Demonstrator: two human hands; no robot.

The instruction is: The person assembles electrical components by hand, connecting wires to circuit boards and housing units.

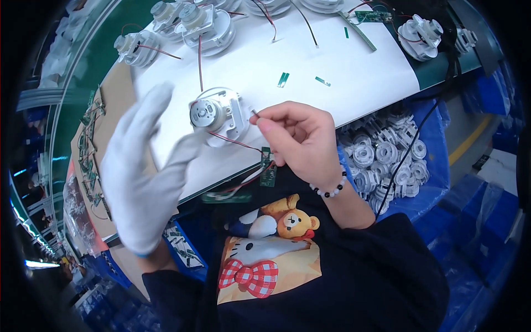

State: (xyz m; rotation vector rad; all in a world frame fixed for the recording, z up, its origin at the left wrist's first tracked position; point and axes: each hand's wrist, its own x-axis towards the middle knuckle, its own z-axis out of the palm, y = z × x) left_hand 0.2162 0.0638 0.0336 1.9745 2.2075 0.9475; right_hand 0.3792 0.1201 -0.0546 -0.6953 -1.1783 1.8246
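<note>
A white plastic assembly with a round silver motor (206, 114) lies on the white sheet in front of me. From it a thin red and black wire pair (235, 141) runs to a small green circuit board (267, 172) at the table's near edge, below my right hand. My right hand (301, 135), bare, pinches a tiny slim piece (254, 114) at the assembly's right side; its kind is too small to tell. Left of the assembly, my left hand (144, 171) is raised in a white glove, fingers apart, holding nothing.
More motor assemblies (207, 33) line the table's far side. Green board scraps (283, 80) lie on the white sheet (354, 77). Several wired boards (88, 166) rest on cardboard at left. A blue bin (437, 191) of white plastic parts stands at right, a black cable (412, 144) crossing it.
</note>
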